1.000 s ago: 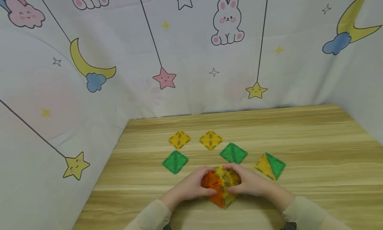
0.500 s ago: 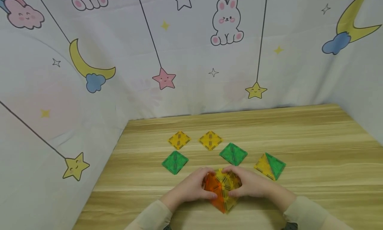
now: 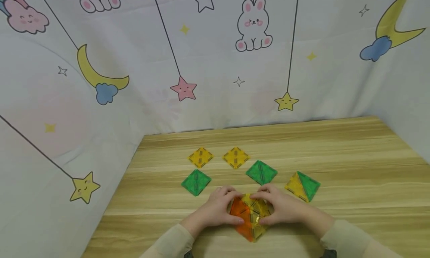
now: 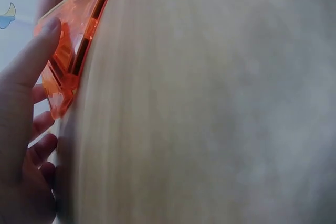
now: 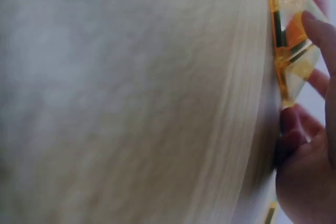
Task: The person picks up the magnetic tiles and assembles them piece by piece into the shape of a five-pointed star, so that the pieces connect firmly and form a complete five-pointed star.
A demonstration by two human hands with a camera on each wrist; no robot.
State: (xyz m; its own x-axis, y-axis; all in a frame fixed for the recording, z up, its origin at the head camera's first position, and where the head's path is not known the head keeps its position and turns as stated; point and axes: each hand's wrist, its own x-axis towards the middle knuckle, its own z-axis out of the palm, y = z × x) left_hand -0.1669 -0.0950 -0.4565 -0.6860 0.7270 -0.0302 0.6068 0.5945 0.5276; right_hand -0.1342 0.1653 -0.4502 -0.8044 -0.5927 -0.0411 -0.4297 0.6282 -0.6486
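Observation:
In the head view, a solid shape built from translucent orange and yellow magnetic tiles (image 3: 246, 230) stands on the table near its front edge. My left hand (image 3: 218, 207) grips its orange side, thumb on the near face and fingers round the back. On the yellow side my right hand (image 3: 287, 208) holds it the same way. The left wrist view shows the thumb pressed to an orange triangular tile (image 4: 79, 11). A yellow tile (image 5: 294, 3) lies under the right thumb in the right wrist view. The far side of the shape is hidden.
Behind the hands lie flat diamonds of paired triangle tiles: two yellow ones (image 3: 201, 157) at the back, green ones at left (image 3: 196, 182) and centre (image 3: 261, 172), and a yellow-green one (image 3: 303, 186) at right. A printed white cloth (image 3: 215, 64) hangs behind the wooden table (image 3: 352, 168).
The tile shape has shifted slightly toward the person, its near corner now lower in the head view. Both hands keep their hold on it. The flat tiles have not moved.

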